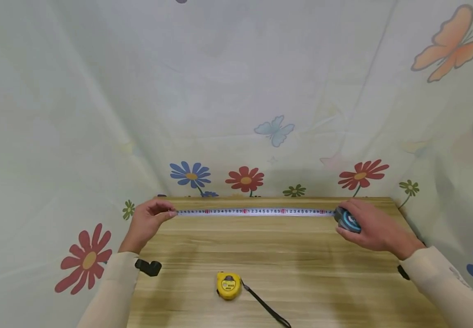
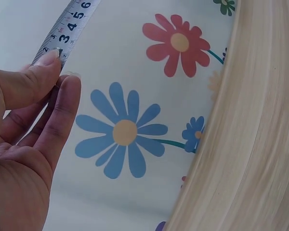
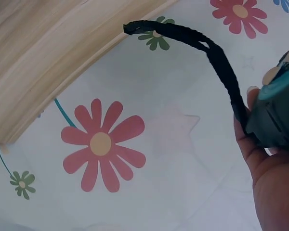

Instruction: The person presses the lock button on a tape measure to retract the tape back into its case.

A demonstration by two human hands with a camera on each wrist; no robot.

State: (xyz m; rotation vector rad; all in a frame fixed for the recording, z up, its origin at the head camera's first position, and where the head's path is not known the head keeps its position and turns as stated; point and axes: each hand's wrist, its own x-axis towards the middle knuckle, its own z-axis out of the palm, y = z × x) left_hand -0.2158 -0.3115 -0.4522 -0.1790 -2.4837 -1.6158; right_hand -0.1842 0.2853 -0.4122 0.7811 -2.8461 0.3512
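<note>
2 hands hold 1 stretched tape between them above the far part of a wood-grain table [image 1: 269, 250]. Taking the middle of the head view as the clock's centre, the left hand [image 1: 148, 222] sits at 8 o'clock, its thumb and forefinger pinching the end of the white tape blade [image 1: 253, 212]. In the left wrist view the printed 3, 4, 5 and 6 show beyond the thumb. At 4 o'clock, the right hand [image 1: 369, 225] grips the teal-and-dark tape measure [image 1: 348, 220], fingers and thumb wrapped around its case; the blade runs out of it towards 9 o'clock, nearly straight. I cannot tell whether the blade touches the wood. A dark strap [image 3: 222, 67] leaves that case towards 10 o'clock in the right wrist view.

At 6 o'clock, 1 yellow tape measure [image 1: 228, 285] lies on the table, well apart from both hands, its black cord [image 1: 265, 305] trailing towards 4 o'clock. Behind everything hangs a pale backdrop [image 1: 220, 91] printed with flowers and butterflies, 1 large orange butterfly [image 1: 449, 45] at 2 o'clock.
</note>
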